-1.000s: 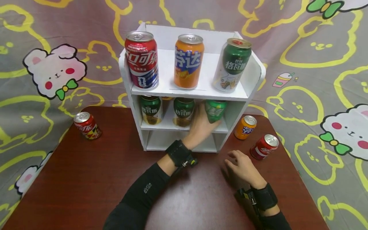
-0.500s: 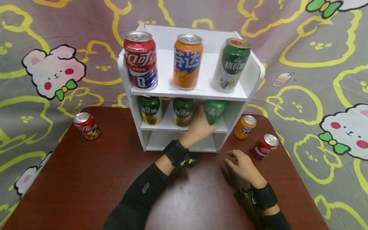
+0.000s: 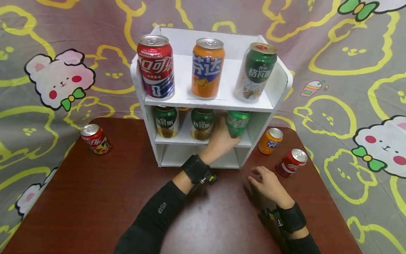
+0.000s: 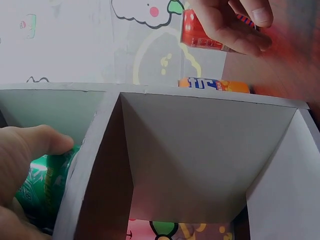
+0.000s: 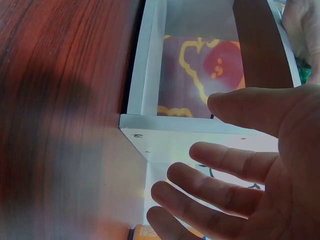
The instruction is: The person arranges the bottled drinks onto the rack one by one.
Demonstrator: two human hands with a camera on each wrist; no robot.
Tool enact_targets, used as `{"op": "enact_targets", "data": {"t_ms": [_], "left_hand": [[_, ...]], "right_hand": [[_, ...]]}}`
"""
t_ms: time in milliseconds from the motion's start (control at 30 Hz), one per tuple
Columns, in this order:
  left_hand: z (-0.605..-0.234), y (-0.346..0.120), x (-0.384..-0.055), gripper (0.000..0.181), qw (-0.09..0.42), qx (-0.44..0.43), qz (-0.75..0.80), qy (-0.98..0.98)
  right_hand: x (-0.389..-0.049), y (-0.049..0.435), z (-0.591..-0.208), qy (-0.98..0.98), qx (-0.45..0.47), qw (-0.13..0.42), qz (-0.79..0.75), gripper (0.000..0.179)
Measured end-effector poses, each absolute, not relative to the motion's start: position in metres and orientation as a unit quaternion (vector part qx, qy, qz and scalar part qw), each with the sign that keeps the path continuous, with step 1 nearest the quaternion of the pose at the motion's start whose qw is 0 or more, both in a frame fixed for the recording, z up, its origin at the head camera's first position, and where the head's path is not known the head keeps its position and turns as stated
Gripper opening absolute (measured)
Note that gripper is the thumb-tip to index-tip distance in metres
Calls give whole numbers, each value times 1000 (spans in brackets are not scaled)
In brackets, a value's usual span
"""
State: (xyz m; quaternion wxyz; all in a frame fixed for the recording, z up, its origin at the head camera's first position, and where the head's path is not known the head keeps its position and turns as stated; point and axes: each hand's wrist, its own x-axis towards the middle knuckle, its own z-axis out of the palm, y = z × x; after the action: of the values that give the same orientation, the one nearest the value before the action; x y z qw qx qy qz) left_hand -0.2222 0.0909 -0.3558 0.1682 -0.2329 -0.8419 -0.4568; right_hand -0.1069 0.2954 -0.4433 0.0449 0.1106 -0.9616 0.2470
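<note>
My left hand (image 3: 222, 139) reaches into the right end of the middle shelf and grips a green soda can (image 3: 238, 123) that stands there. In the left wrist view, thumb and fingers curl about the can (image 4: 45, 185), close to the shelf board's edge. Left of the hand are two green-and-gold kvass cans (image 3: 202, 123) on the same shelf. My right hand (image 3: 268, 185) hovers low by the table, in front of the shelf's right corner, holding nothing. The right wrist view shows its fingers (image 5: 220, 190) spread and relaxed.
The white shelf unit (image 3: 207, 103) carries a red cola can (image 3: 157, 67), an orange Fanta can (image 3: 207, 68) and a green-and-white kvass can (image 3: 257, 72) on top. On the table are a cola can (image 3: 96, 138) at left, another Fanta (image 3: 270, 141) and cola (image 3: 291, 162) at right.
My left hand has shifted slightly down and left within the shelf, and the green can looks a little straighter. My right hand has stayed still.
</note>
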Motion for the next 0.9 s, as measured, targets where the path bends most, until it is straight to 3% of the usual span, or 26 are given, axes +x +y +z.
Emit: {"op": "enact_targets", "data": {"t_ms": [167, 900], "left_hand": [[-356, 92, -221, 72, 172, -229, -462, -839], [-355, 97, -217, 94, 165, -196, -427, -867]], "right_hand": [[-106, 296, -443, -961, 108, 41, 249, 31], [-104, 296, -442, -961, 103, 36, 254, 32]]}}
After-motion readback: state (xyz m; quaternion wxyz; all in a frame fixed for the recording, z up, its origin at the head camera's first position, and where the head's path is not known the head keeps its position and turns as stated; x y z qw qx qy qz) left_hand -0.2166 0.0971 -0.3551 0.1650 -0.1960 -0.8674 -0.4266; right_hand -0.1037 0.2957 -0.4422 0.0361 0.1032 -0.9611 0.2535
